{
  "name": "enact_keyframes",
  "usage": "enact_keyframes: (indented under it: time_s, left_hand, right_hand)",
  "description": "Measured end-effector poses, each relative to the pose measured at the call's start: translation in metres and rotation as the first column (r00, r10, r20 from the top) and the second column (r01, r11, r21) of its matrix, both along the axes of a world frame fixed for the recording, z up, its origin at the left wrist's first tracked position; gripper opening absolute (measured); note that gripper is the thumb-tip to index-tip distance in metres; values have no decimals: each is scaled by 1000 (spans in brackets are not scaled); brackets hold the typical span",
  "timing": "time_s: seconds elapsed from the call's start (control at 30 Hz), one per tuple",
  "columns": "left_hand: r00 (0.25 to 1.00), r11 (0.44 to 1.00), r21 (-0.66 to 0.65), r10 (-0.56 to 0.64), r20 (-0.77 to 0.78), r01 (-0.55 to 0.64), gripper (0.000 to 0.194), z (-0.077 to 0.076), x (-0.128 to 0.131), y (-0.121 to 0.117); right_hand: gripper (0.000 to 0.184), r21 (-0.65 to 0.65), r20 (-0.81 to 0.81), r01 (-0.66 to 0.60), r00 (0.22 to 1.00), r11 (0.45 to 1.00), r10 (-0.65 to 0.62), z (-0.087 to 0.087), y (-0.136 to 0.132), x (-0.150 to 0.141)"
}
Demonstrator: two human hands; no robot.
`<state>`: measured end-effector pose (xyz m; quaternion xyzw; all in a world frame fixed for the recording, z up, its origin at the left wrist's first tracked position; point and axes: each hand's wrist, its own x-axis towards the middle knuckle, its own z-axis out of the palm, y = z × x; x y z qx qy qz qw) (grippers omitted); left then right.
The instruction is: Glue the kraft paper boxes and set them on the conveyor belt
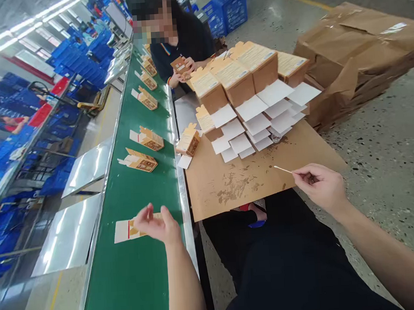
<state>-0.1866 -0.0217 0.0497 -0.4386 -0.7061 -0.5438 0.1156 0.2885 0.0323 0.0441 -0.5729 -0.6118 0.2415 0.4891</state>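
My right hand (319, 185) pinches a thin pale stick with a whitish tip, like a cotton swab (283, 169), above the front of a cardboard-covered table. On the left, my left hand (158, 226) hovers over a small carton (122, 231) on the green conveyor belt. Its thumb and fingers are apart, with nothing visible between them. The hand hides much of that carton; a white flap and a red stripe show. Whether the hand touches it I cannot tell.
More open cartons (142, 160) stand along the green belt (134, 281). Stacked cartons with white flaps (225, 115) cover the back of the cardboard sheet (209, 187). A co-worker (182, 44) holds a carton beyond. A large brown-wrapped bundle (358, 47) sits on the floor at right.
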Motion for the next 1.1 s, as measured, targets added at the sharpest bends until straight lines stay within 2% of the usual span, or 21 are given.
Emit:
enact_keyframes:
  time_s: [0.1, 0.2, 0.27, 0.37, 0.47, 0.57, 0.7, 0.8, 0.87, 0.93, 1.03, 1.1]
  left_hand:
    - [981, 987, -22, -153, 119, 156, 39, 30, -6, 111]
    - [950, 942, -221, -198, 243, 253, 35, 55, -7, 208]
    - [939, 852, -429, -186, 290, 301, 34, 63, -2, 246]
    - [928, 684, -635, -182, 326, 358, 33, 62, 11, 265]
    - [910, 589, -700, -183, 371, 404, 30, 54, 22, 258]
    - [916, 579, -717, -157, 369, 388, 38, 49, 26, 235]
    - [911, 574, -734, -54, 409, 363, 57, 47, 23, 182]
    - [859, 569, -714, 24, 511, 408, 72, 45, 17, 129]
    - [803, 608, -666, 74, 591, 433, 83, 42, 12, 92]
    - [726, 670, -590, 108, 679, 451, 85, 37, 8, 56]
    - [582, 776, -406, 63, 811, 482, 75, 26, 11, 15]
    - [475, 832, -258, -8, 880, 492, 71, 18, 21, 0]
  right_hand:
    - [17, -2, -2, 3, 1000, 1000, -3, -2, -5, -5]
    - [18, 10, 14, 28, 999, 1000, -28, -4, -10, -7]
    - [17, 14, 39, 50, 998, 999, -50, -5, -11, -2]
    - [15, 25, 133, 78, 988, 997, -80, -5, 0, 10]
    - [15, 58, 300, 73, 950, 996, -87, 1, 27, 24]
    - [17, 19, 474, 4, 880, 1000, -13, 11, 67, 30]
    - [24, -156, 677, -82, 717, 984, 167, 23, 115, 25]
    - [27, -243, 743, -137, 611, 960, 275, 26, 134, 19]
    - [28, -273, 745, -165, 588, 948, 317, 24, 140, 17]
    - [27, -296, 742, -179, 576, 938, 344, 19, 143, 14]
    - [29, -270, 703, -189, 631, 944, 328, 12, 147, 13]
    - [31, -208, 671, -196, 684, 958, 286, 9, 148, 16]
